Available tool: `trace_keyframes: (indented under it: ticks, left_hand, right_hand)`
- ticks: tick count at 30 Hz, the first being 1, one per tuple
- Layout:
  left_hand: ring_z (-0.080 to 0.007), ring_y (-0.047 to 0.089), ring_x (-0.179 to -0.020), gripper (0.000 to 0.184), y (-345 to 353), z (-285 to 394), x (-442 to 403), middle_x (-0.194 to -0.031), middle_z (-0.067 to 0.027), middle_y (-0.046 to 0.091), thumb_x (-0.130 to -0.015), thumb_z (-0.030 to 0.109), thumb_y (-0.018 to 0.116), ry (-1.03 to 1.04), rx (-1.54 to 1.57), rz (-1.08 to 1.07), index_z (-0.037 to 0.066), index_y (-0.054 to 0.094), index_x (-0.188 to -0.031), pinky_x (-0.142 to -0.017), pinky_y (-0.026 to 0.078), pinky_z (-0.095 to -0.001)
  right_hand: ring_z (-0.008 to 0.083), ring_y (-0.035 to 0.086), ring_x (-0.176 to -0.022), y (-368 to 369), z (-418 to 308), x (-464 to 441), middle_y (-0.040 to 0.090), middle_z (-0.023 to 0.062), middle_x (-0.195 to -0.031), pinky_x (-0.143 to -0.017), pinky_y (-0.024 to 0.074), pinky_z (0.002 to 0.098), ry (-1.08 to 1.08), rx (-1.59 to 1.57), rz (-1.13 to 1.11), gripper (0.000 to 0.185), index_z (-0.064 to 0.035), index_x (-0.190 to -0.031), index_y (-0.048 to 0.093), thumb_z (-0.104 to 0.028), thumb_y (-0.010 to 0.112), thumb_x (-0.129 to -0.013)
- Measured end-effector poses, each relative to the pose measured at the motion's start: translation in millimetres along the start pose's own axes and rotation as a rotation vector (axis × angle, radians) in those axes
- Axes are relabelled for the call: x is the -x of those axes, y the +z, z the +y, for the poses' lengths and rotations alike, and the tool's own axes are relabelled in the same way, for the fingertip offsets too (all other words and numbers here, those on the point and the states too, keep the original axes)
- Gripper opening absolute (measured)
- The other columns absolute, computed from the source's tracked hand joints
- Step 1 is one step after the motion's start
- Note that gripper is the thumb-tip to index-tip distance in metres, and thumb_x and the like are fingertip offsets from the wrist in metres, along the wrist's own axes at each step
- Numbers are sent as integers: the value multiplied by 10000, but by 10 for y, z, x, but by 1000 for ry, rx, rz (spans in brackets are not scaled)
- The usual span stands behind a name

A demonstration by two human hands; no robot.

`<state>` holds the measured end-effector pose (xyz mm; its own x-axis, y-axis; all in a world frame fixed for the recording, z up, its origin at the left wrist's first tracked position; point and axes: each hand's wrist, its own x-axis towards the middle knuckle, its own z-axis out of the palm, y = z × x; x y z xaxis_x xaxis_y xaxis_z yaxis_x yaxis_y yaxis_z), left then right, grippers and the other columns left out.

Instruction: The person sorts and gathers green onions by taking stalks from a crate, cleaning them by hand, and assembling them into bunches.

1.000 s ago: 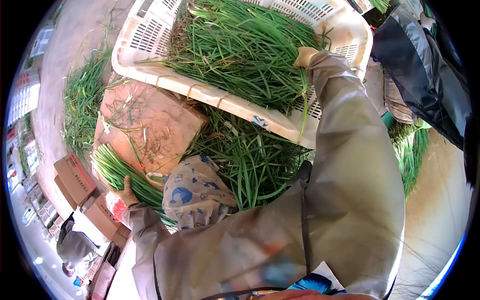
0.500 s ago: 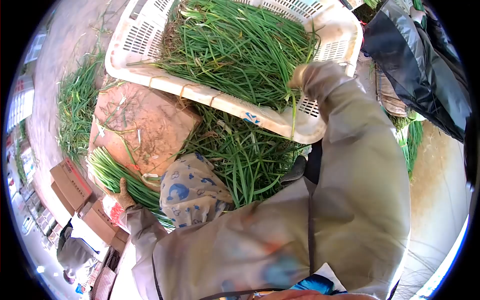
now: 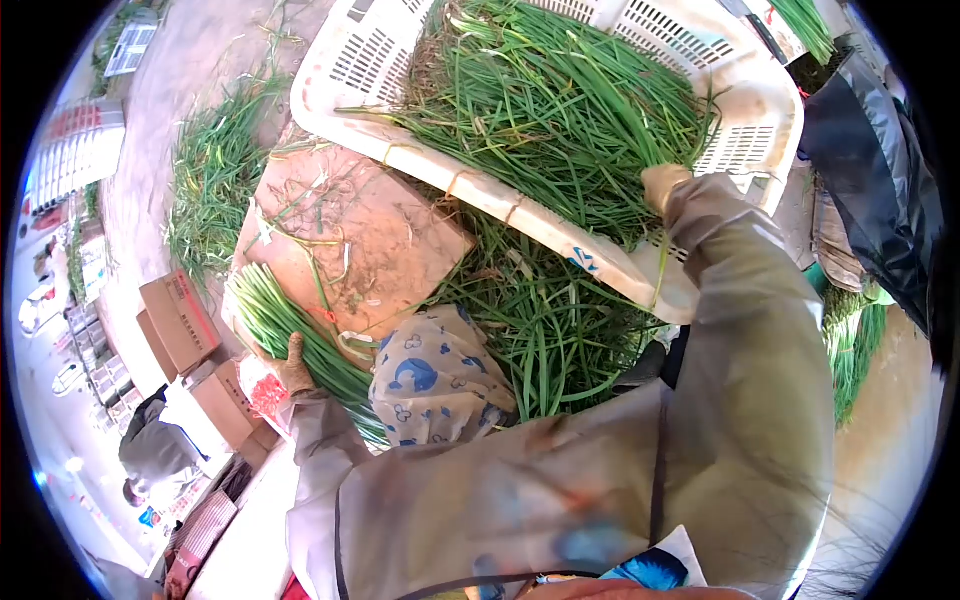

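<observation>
My left hand [image 3: 296, 370], in a tan work glove, is closed around a bundle of chives [image 3: 268, 303] with pale, evenly laid stem ends; its thumb sticks up and the other fingers are mostly hidden. At the right end of a white slotted plastic crate [image 3: 450, 178], my gloved right hand [image 3: 664, 186] is closed on some long chives [image 3: 625, 115]. Those strands run away from the hand over the loose heap of chives [image 3: 520, 110] in the crate. Both arms wear greyish-brown waterproof sleeves.
A dirt-strewn board [image 3: 360, 235] lies below the crate beside a patterned cloth cover [image 3: 435, 375]. More loose greens [image 3: 550, 330] lie under the crate rim. Cardboard boxes [image 3: 180, 315] stand at left. A person's dark apron [image 3: 870, 150] is at right, near bundled greens [image 3: 855, 350].
My view has swung, so the scene sits further right and slightly lower. My right hand has moved slightly toward me within the crate, with chives in it. My left hand stays on its bundle.
</observation>
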<state>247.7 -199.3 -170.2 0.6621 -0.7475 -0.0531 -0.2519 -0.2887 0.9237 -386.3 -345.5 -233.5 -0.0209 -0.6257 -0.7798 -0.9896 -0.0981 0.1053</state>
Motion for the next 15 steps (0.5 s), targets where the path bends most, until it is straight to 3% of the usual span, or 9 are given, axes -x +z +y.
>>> trace_keyframes:
  ticks: [2,4,5,8,9,10,13,14,15]
  left_hand:
    - [-256,409,-1084,945,-33,-20,-26,-1274,-124,357,-633,57,773,14,-45,-11,68,185,-1372,-954,335,-356]
    - [-251,403,-1090,957,-10,17,5,-1281,-121,347,-636,68,778,-54,-11,5,77,172,-1376,-953,335,-358]
    - [-251,403,-1093,958,8,48,23,-1282,-123,348,-641,59,773,-54,-14,3,87,162,-1379,-953,336,-358]
    - [-250,403,-1094,951,37,86,47,-1286,-119,345,-645,52,767,-67,30,-4,100,164,-1380,-955,335,-359]
    - [-250,403,-1094,951,47,98,47,-1286,-119,345,-645,52,767,-68,33,-5,100,164,-1380,-955,335,-359]
    - [-251,403,-1097,949,48,111,48,-1287,-118,347,-649,51,764,-67,33,-16,105,162,-1381,-956,335,-359]
    - [-252,399,-1108,955,6,36,13,-1289,-119,351,-651,45,761,-61,34,-29,117,152,-1384,-960,333,-362]
    - [-253,396,-1117,964,30,74,21,-1291,-120,352,-651,40,760,-54,30,-28,124,145,-1387,-963,332,-364]
    - [-248,389,-1132,959,36,138,53,-1292,-126,356,-657,127,774,-52,-85,-34,91,149,-1383,-956,336,-355]
  right_hand:
    - [342,583,-920,-101,124,-114,608,191,-938,-769,468,396,35,-137,178,175,-29,-926,590,-60,531,-765]
    - [325,590,-860,-501,146,17,618,146,-900,-737,459,390,67,-195,288,165,-94,-930,574,-92,538,-769]
    - [295,592,-921,-703,204,91,611,157,-988,-791,462,375,2,-322,321,239,-104,-1006,563,-55,502,-780]
    - [280,604,-833,-1196,269,238,618,124,-854,-742,471,362,-63,-625,598,374,-167,-1112,529,-131,612,-750]
    - [221,613,-749,-1290,296,177,611,103,-784,-656,482,318,-155,-634,787,403,-161,-1142,516,-128,620,-754]
    - [221,613,-749,-1364,329,163,611,103,-784,-656,482,318,-152,-630,786,403,-161,-1142,516,-128,620,-754]
    - [111,530,-611,-1819,208,393,555,15,-696,-572,454,245,-264,-993,836,342,-123,-1129,540,-106,597,-792]
    - [115,522,-615,-1916,141,533,545,27,-691,-553,432,253,-245,-975,791,245,-58,-1013,558,-110,612,-780]
    - [119,513,-618,-1950,119,631,536,39,-687,-535,409,262,-226,-956,745,185,6,-898,577,-114,627,-767]
